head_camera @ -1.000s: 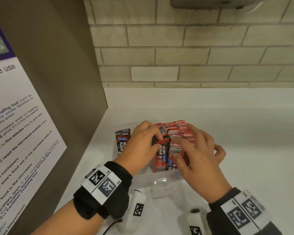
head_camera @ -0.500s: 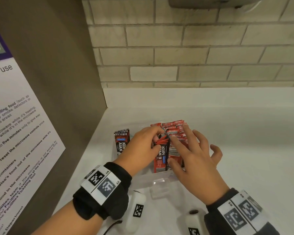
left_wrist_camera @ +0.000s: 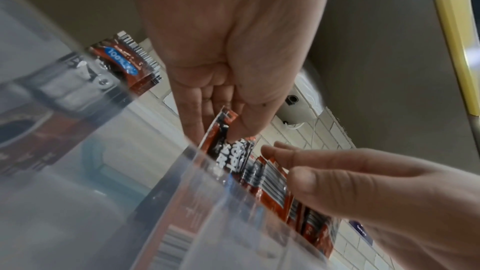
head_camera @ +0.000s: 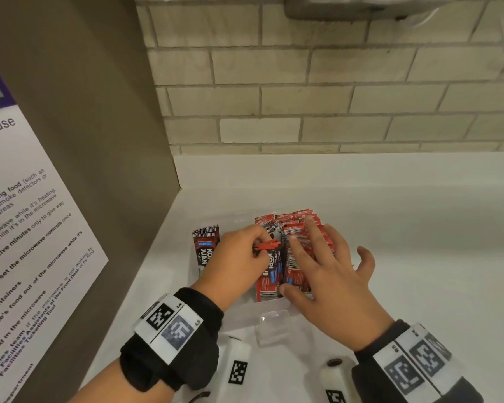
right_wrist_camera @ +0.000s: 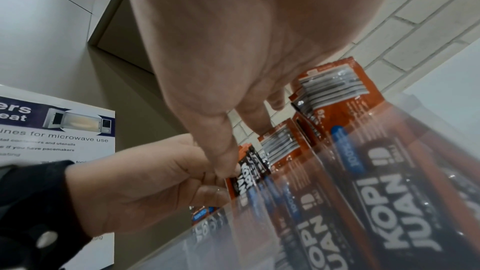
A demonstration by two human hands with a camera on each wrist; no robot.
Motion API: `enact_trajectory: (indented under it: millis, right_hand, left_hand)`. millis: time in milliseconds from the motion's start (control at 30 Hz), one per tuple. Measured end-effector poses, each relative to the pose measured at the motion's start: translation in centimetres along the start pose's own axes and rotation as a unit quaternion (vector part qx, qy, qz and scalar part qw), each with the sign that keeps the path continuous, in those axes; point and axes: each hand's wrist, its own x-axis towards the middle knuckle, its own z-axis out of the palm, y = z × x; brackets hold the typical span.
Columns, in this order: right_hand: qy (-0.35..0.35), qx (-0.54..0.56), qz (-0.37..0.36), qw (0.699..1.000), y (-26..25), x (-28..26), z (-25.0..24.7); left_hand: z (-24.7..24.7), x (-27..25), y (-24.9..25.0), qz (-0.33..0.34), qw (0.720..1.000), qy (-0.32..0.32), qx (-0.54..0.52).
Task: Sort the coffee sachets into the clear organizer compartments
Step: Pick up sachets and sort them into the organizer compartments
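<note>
— Fingers [head_camera: 262, 242] of the left hand [head_camera: 236, 257] pinching the top of a coffee sachet [head_camera: 269, 257] from the head view, yes?
— Yes, upright at the left edge of the packed row of sachets [head_camera: 303, 242] in the clear organizer [head_camera: 274, 321] on the white bench [head_camera: 419, 257]. Right hand [head_camera: 329, 274] lies flat on the row, fingers spread. Another sachet [head_camera: 205, 248] stands alone in the left compartment.
— Left wrist?
— Thumb and fingers [left_wrist_camera: 197, 118] nip the sachet [left_wrist_camera: 226, 141] above the organizer wall [left_wrist_camera: 182, 192]; right hand [left_wrist_camera: 376, 192] reaches in, straight.
— Right wrist?
— Right thumb [right_wrist_camera: 221, 147] touches the pinched sachet [right_wrist_camera: 246, 174]; left hand [right_wrist_camera: 145, 184] grips it. Microwave poster [right_wrist_camera: 52, 130] behind.
</note>
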Motion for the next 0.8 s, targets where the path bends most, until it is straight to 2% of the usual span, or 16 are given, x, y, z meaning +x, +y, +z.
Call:
enact_trajectory:
  millis: [133,200,233,333,400,433,500,567,633,733,800]
  right_hand:
    - [-0.026,0.017,0.004,1.0,-0.1,-0.1,-0.3]
    - [-0.008,0.051,-0.003,0.999,0.0,-0.1,-0.7]
    - [0.025,0.094,-0.012,0.995,0.1,0.0,-1.1]
    - [0.15,0.262,-0.059,0.951,0.1,0.7,-3.7]
    - [0.176,0.347,-0.085,0.917,-0.3,1.6,-5.6]
    - [0.149,0.382,-0.093,0.907,-0.7,2.2,-6.5]
    - [0.021,0.458,-0.095,0.883,-1.9,3.3,-7.5]
    - [-0.109,0.532,-0.102,0.834,-3.6,4.0,-7.6]
    - [-0.127,0.594,-0.098,0.788,-5.2,4.2,-7.0]
    - [-0.131,0.677,-0.042,0.723,-7.0,4.0,-5.9]
    - [-0.13,0.702,-0.026,0.7,-7.2,4.1,-5.6]
  left_hand:
    - [-1.1,-0.5,0.4,-0.002,0.999,0.031,-0.004]
    - [-1.9,-0.9,0.6,-0.002,0.999,0.052,-0.007]
    - [-2.4,-1.1,0.9,-0.003,0.998,0.061,-0.016]
    - [-4.4,-1.7,1.7,0.004,0.995,0.1,-0.028]
    - [-6.3,-1.9,2.3,0.011,0.991,0.13,-0.026]
    - [-7.2,-1.9,2.6,0.014,0.989,0.142,-0.033]
    - [-8.8,-1.5,3.0,0.023,0.984,0.155,-0.09]
    - [-9.6,-1.2,3.3,0.028,0.968,0.161,-0.192]
    - [-9.6,-1.0,3.6,0.02,0.949,0.158,-0.273]
    - [-8.7,-1.0,3.0,0.001,0.932,0.157,-0.328]
    - [-8.1,-1.5,2.2,-0.015,0.912,0.144,-0.383]
